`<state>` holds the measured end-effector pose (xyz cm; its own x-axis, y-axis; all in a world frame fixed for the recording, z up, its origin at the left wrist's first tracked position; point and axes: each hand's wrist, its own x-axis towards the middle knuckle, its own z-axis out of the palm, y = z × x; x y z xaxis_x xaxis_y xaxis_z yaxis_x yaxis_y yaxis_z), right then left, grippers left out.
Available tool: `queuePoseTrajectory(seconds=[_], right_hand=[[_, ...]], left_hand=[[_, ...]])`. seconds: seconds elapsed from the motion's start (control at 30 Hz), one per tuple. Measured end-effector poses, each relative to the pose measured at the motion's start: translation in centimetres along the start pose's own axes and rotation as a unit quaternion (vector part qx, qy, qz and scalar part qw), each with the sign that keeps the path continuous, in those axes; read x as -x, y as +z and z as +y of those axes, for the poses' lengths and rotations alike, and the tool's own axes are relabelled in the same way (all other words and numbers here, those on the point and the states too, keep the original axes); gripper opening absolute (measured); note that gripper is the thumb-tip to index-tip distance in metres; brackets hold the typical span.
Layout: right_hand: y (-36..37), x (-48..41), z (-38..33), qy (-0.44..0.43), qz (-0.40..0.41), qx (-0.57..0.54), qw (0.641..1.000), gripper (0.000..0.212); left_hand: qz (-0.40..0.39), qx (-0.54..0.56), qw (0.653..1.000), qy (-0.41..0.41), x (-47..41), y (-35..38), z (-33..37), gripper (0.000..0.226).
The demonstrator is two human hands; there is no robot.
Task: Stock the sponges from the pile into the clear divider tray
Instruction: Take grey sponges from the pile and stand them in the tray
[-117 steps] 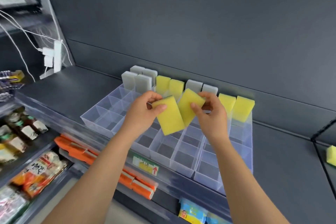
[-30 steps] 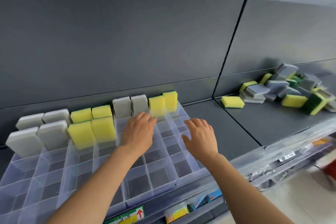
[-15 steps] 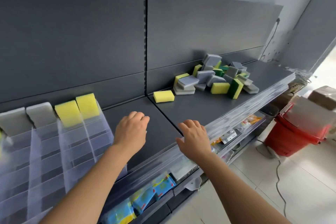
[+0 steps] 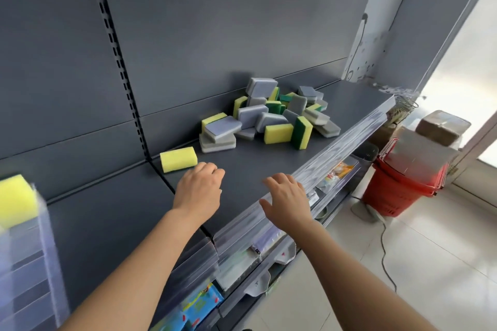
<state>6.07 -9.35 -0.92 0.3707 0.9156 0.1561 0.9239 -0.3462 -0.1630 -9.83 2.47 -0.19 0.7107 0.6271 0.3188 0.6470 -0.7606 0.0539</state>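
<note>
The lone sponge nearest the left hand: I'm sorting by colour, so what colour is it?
Yellow. The lone sponge shows clearly in the head view, apart from the pile.

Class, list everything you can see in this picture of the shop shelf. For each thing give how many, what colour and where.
sponge pile: many, too jumbled to count; grey, yellow and green-and-yellow; on the shelf by the back panel
lone sponge: one, yellow, on the shelf left of the pile, apart from it
clear divider tray: one, transparent, left edge, blurred
tray sponge: one in view, yellow, at the tray's back
shelf: one, dark grey, centre
shopping baskets: a stack, red, on the floor at right
parcel: one, brown, behind the baskets
packets: several, mostly blue, lower shelf
left hand: empty, near the lone sponge
right hand: empty, fingers spread, over the shelf's front edge
</note>
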Motion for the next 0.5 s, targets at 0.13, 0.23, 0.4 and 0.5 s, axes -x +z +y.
queuePoseTrajectory(seconds=[0.13,0.23,0.4,0.5], right_hand=[[0.3,-4.5,2.9,0.005,0.002,0.008,1.000,0.041],[0.4,-8.3,4.7,0.006,0.006,0.013,1.000,0.043],[0.5,-15.1,6.8,-0.001,0.031,0.016,0.999,0.043],[1.0,-18.7,7.5,0.001,0.047,0.015,0.999,0.042]], left_hand=[[0.007,0.001,1.000,-0.008,-5.2,1.9,0.2,0.030],[0.006,-0.014,1.000,-0.019,-9.3,3.2,-0.2,0.038],[-0.011,-0.049,0.995,-0.084,-15.2,5.6,-1.6,0.056],[-0.032,-0.064,0.986,-0.151,-17.4,7.2,-2.7,0.074]])
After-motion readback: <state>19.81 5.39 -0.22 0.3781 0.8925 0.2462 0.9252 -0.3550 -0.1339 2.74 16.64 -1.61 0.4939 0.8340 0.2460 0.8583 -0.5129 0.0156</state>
